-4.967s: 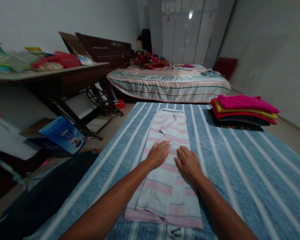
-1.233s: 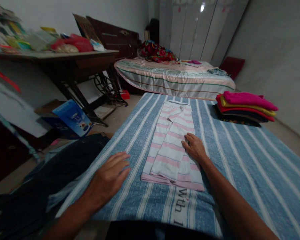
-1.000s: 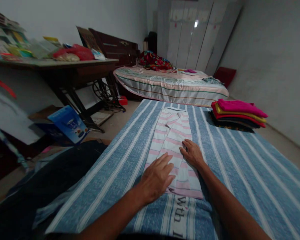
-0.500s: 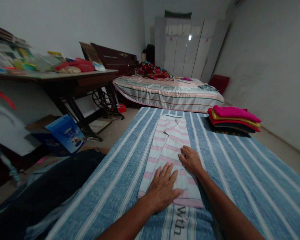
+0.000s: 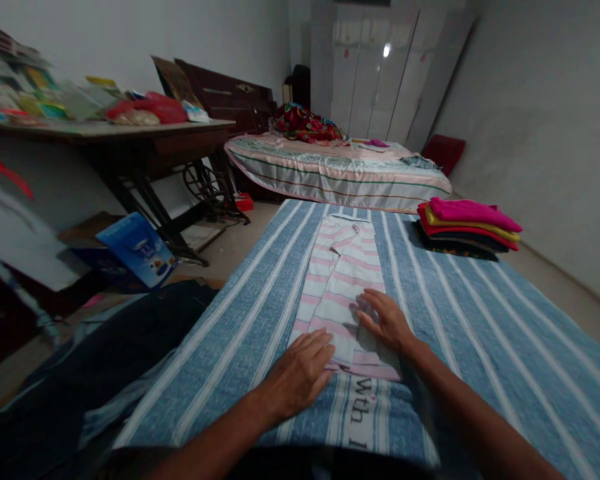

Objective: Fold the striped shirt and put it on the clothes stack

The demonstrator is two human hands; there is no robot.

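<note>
A pink-and-white striped garment (image 5: 343, 280), folded into a long narrow strip, lies along the blue-and-white striped sheet (image 5: 460, 320). My left hand (image 5: 300, 373) rests flat at the garment's near left corner, fingers spread. My right hand (image 5: 385, 320) presses flat on the garment's right side, a little further up. Neither hand grips the cloth.
A stack of folded clothes (image 5: 467, 227), pink on top, sits at the sheet's far right. A dark cloth (image 5: 95, 373) lies off the left edge. Beyond stand a cluttered sewing table (image 5: 130, 143), a blue box (image 5: 137, 250), a bed (image 5: 340, 170) and a wardrobe (image 5: 380, 73).
My left hand came from the bare sheet on the left onto the garment's near end, then slid back to its near left corner. My right hand stayed pressed on the garment.
</note>
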